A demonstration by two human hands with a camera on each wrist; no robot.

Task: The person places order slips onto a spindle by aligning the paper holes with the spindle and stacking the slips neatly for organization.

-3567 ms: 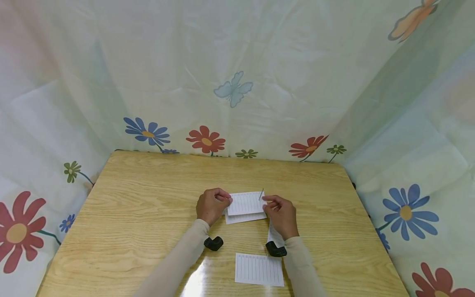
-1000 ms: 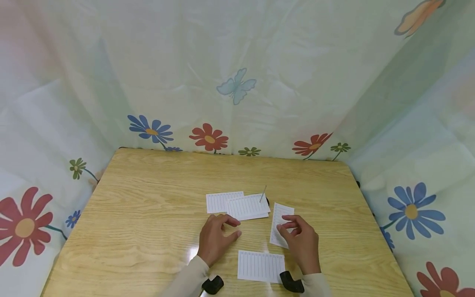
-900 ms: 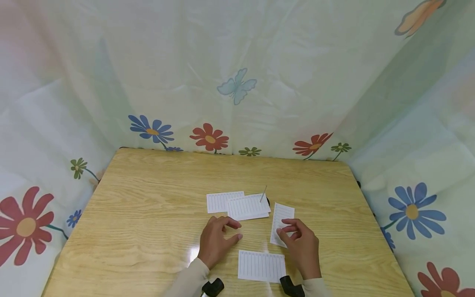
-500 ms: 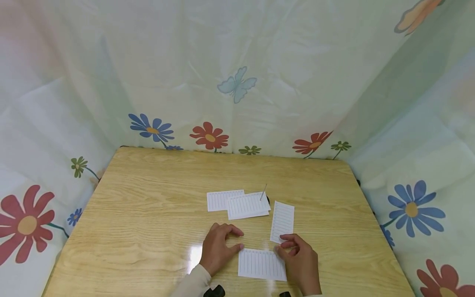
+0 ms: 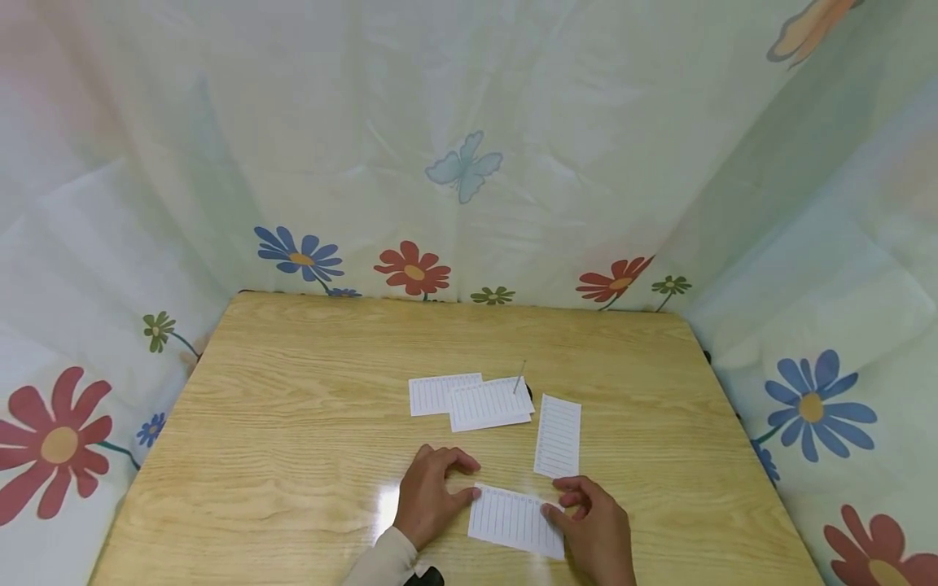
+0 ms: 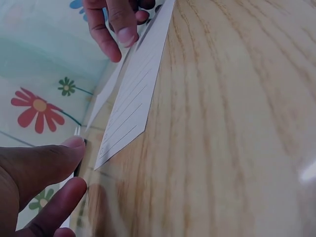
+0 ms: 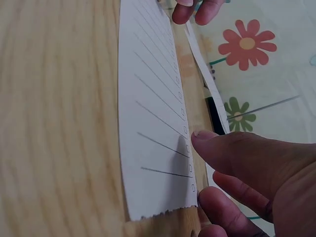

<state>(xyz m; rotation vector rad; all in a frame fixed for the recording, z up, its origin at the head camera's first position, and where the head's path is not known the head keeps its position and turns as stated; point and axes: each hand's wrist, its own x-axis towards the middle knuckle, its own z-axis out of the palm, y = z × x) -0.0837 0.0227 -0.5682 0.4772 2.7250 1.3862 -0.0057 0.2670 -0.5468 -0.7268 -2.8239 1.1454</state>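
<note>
A white ruled slip with small tick boxes [image 5: 516,522] lies near the front of the table, between both hands. My left hand [image 5: 431,498] is at its upper left corner, thumb tip right at the corner and index finger held apart. My right hand [image 5: 595,527] is at the other end, its thumb over the upper right corner and its fingers just beyond the edge. In the right wrist view the slip [image 7: 155,123] shows a ragged short end beside the right fingertips. Neither hand has its fingers closed round the paper.
Farther back, overlapping slips [image 5: 489,404] sit on a thin upright metal spike [image 5: 519,377] with a dark base [image 5: 529,393]. Another slip [image 5: 444,394] lies partly under them. An upright-turned slip [image 5: 558,435] lies to the right. Flowered curtains [image 5: 469,228] enclose the wooden table [image 5: 308,391].
Both hands have left the slips at the spike and come down to the front slip. That slip has turned slightly clockwise over the last half second.
</note>
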